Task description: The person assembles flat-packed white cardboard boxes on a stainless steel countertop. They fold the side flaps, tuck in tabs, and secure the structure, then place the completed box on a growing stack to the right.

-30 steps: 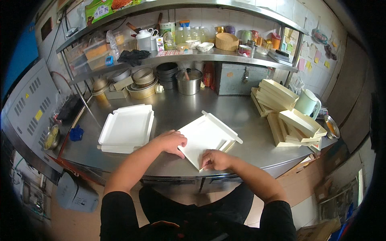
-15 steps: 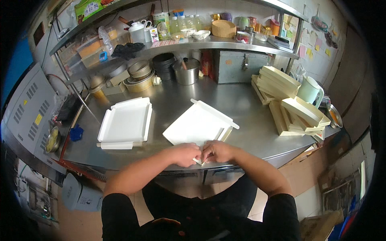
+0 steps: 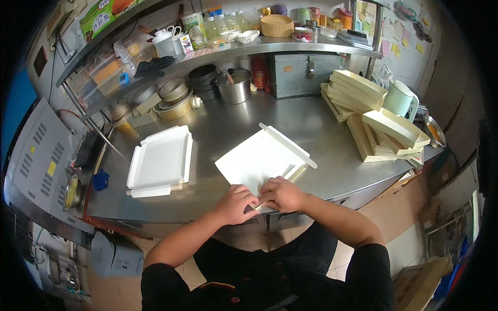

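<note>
A white cardboard sheet (image 3: 255,157) with folded edges lies turned cornerwise at the front of the steel table. Its right-hand sides are raised into low walls, and its near corner sits between my hands. My left hand (image 3: 236,204) pinches the left side of that corner, fingers curled over the edge. From the right, my right hand (image 3: 282,195) grips the same corner, its thumb and fingers closed on the card. To the left lies a stack of flat white cardboard trays (image 3: 161,159), untouched.
Several cream folded box parts (image 3: 358,101) are piled at the right beside a pale green jug (image 3: 399,98). Pots (image 3: 233,85) and a grey metal box (image 3: 298,75) stand at the back under a loaded shelf (image 3: 223,51). A blue object (image 3: 101,180) lies at the left edge.
My left hand has rolled outward and its fingers have lifted a little at the corner. My right hand stays on the card. The whole view has shifted slightly.
</note>
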### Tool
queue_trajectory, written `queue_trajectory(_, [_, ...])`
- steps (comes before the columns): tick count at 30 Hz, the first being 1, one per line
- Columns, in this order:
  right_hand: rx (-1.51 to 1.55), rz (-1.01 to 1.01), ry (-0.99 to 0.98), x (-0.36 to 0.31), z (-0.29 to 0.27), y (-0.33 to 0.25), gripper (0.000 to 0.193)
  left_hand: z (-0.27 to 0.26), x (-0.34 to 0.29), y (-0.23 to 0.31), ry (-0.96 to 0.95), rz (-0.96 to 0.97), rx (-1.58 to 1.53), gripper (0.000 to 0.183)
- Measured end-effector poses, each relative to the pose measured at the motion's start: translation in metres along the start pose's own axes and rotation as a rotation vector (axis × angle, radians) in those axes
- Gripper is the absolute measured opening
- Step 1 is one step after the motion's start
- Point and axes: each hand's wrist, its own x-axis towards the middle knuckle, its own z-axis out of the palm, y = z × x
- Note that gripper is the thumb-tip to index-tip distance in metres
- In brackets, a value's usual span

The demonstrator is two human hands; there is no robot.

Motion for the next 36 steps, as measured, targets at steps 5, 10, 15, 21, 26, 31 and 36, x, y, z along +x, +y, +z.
queue_trajectory(5, [-0.372, 0.339, -0.016, -0.011, -0.040, 0.005, 0.026, -0.045, 0.017, -0.025, -0.355, -0.228, 0.323, 0.029])
queue_trajectory(10, [-0.103, 0.581, -0.334, 0.011, -0.009, -0.028, 0.036, -0.012, 0.037, 0.004, -0.371, -0.079, 0.387, 0.028])
queue_trajectory(15, [-0.176, 0.305, -0.035, -0.011, -0.022, -0.008, 0.037, -0.036, 0.029, -0.023, -0.312, -0.166, 0.652, 0.020])
queue_trajectory(21, [-0.411, 0.347, 0.017, -0.061, -0.031, 0.015, 0.063, -0.035, -0.015, -0.038, -0.046, -0.392, 0.246, 0.036])
queue_trajectory(26, [-0.455, 0.312, 0.076, -0.050, -0.030, 0.021, 0.056, -0.002, -0.043, -0.002, -0.064, -0.402, 0.448, 0.079])
queue_trajectory(31, [-0.060, 0.771, 0.218, -0.033, -0.033, 0.037, 0.029, 0.003, -0.037, -0.019, 0.225, -0.448, 0.229, 0.045])
queue_trajectory(36, [-0.228, 0.447, 0.269, -0.038, -0.029, 0.046, 0.020, 0.004, -0.029, -0.013, 0.287, -0.331, 0.297, 0.026])
